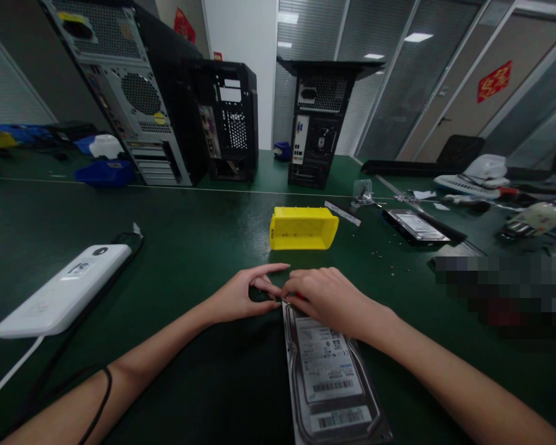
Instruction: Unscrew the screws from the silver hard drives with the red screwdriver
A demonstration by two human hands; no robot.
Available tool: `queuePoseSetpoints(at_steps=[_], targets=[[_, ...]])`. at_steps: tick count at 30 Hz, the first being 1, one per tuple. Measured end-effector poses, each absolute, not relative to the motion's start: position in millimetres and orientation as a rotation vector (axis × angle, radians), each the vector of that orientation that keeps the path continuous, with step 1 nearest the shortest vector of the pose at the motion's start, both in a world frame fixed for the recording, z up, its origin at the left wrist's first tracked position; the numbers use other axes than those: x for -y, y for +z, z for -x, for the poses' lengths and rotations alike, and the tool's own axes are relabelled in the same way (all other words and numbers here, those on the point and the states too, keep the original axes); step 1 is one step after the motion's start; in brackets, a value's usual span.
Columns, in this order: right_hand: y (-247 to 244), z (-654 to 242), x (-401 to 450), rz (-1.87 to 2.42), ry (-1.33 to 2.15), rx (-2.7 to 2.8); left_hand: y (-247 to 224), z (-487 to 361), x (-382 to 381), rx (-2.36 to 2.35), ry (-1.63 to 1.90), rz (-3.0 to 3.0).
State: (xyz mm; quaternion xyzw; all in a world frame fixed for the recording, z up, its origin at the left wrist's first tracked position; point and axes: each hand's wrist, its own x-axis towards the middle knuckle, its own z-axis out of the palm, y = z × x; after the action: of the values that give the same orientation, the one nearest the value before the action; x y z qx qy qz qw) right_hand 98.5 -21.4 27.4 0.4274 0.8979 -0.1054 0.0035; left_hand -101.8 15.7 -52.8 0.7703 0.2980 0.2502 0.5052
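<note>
A hard drive (331, 371) with a white printed label lies flat on the green table in front of me, its far end under my right hand (327, 296). The fingers of that hand are curled and pinched together at the drive's far left corner. A small red bit shows beneath them, but what they hold is mostly hidden. My left hand (241, 293) comes in from the left, its fingertips by the same corner. Its index finger is stretched out, and the thumb is apart from the other fingers. Just beyond both hands rests a yellow plastic bin (303, 228).
Computer cases (134, 99) stand along the back. On the left lies a white power bank (65, 290) with cables. A second hard drive (417, 225), a metal strip (343, 213) and several small screws (391, 270) lie to the right. A blue bin (105, 174) sits back left.
</note>
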Motion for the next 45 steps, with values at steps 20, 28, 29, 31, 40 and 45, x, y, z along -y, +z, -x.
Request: queuePoseSetpoints(at_steps=[20, 28, 29, 31, 40, 45], targets=[[23.4, -97.0, 21.4, -1.117, 0.05, -2.877, -49.7, 101.5, -15.6, -0.721, 0.596, -1.88], [22.4, -95.0, 24.1, -1.037, 0.114, -2.866, -47.9, 99.9, -14.0, -0.738, 0.636, -1.863], [22.8, -94.9, 24.5, -1.043, 0.101, -2.868, -47.6, 99.9, -13.9, -0.739, 0.64, -1.86], [24.8, -95.3, 25.1, -1.085, 0.042, -2.867, -47.4, 99.9, -13.8, -0.733, 0.637, -1.857], [39.9, -115.2, 16.0, -1.265, -0.326, -2.979, -52.4, 100.4, -15.5, -0.661, 0.632, -1.827], [65.4, -130.5, 5.3, -1.518, -0.348, -3.26, -50.7, 100.5, -15.2, -0.643, 0.623, -1.809]])
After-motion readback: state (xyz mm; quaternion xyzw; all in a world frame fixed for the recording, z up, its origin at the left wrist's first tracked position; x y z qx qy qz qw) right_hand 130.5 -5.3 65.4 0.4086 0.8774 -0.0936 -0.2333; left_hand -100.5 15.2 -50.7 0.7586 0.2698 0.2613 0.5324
